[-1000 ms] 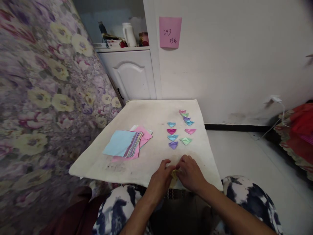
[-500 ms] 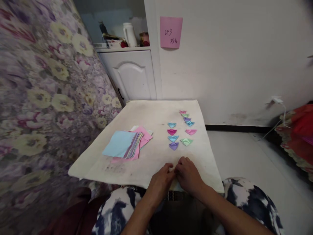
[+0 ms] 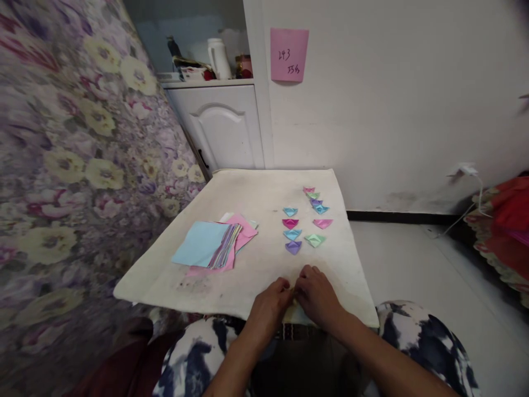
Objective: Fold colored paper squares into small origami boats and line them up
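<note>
At the near edge of the cream-covered table (image 3: pixel 248 190), my left hand (image 3: pixel 270 303) and my right hand (image 3: pixel 316 295) meet with fingers closed. Between their fingertips is a small yellowish piece of paper (image 3: pixel 295 302), mostly hidden, so its folded shape cannot be made out. Beyond the hands stand two columns of small folded paper boats. A purple boat (image 3: pixel 293 247) and a green boat (image 3: pixel 314 240) are nearest; a magenta boat (image 3: pixel 290 223), a pink boat (image 3: pixel 323 223) and several others sit farther back.
To the left lies a stack of coloured paper squares (image 3: pixel 198 242), light blue on top, over loose pink sheets (image 3: pixel 243 231). A floral curtain (image 3: pixel 99 165) hangs along the left side. A white cabinet (image 3: pixel 225 127) and a wall with a pink note (image 3: pixel 289 55) stand behind the table.
My left fingers have shifted slightly at the paper, and a little more yellow shows between the hands. The boats and the paper stack stay where they were.
</note>
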`<state>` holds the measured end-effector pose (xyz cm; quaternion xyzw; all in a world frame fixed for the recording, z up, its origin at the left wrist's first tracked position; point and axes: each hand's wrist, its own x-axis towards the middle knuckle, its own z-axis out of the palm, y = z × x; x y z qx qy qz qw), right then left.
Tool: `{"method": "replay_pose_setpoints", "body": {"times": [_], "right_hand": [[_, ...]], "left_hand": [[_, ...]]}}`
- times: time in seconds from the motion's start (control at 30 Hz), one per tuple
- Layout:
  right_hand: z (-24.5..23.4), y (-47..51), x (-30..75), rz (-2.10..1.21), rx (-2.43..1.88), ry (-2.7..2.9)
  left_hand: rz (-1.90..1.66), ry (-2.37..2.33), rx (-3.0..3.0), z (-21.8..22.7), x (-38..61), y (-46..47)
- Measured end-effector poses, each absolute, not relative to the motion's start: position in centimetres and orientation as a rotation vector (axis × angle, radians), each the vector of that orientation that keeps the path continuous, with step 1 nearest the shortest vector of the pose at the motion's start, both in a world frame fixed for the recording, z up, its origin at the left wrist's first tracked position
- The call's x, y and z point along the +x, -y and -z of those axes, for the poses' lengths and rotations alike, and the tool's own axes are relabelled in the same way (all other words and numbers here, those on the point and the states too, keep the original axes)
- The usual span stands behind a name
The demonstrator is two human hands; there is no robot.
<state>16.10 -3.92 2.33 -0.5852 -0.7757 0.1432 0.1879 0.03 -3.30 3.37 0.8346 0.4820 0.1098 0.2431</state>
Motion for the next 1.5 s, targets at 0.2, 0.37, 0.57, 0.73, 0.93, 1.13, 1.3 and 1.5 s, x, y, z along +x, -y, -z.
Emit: {"method": "replay_pose_setpoints", "body": {"times": [0.2, 0.37, 0.57, 0.73, 0.93, 1.13, 1.3, 1.5], "right_hand": [[-2.2, 3.9, 16.2, -0.466, -1.629, 2.161], [-2.6, 4.1, 17.2, -0.569, -1.532, 2.143], [-4.0, 4.2, 19.6, -0.703, -1.42, 2.075], [-3.4, 4.7, 19.6, -0.703, -1.411, 2.142], [-2.3, 4.4, 18.9, -0.724, -1.36, 2.155], [-2.1, 4.2, 18.9, -0.724, -1.345, 2.156], [-2.2, 4.5, 18.9, -0.694, -1.349, 2.141], [-2.3, 4.4, 19.1, -0.673, -1.368, 2.118]], "left_hand": [[-0.301, -1.357, 2.245, -3.5, 0.1, 3.3], [-0.333, -1.26, 2.318, -3.7, -0.3, 3.5], [-0.392, -1.229, 2.331, -4.2, -0.7, 3.7], [-0.423, -1.226, 2.342, -4.0, -0.8, 3.7], [-0.407, -1.256, 2.338, -3.0, -0.6, 3.1], [-0.439, -1.259, 2.335, -2.7, -0.6, 3.1], [-0.494, -1.262, 2.335, -2.8, -0.6, 3.2], [-0.567, -1.25, 2.322, -2.6, -0.3, 3.2]]}}
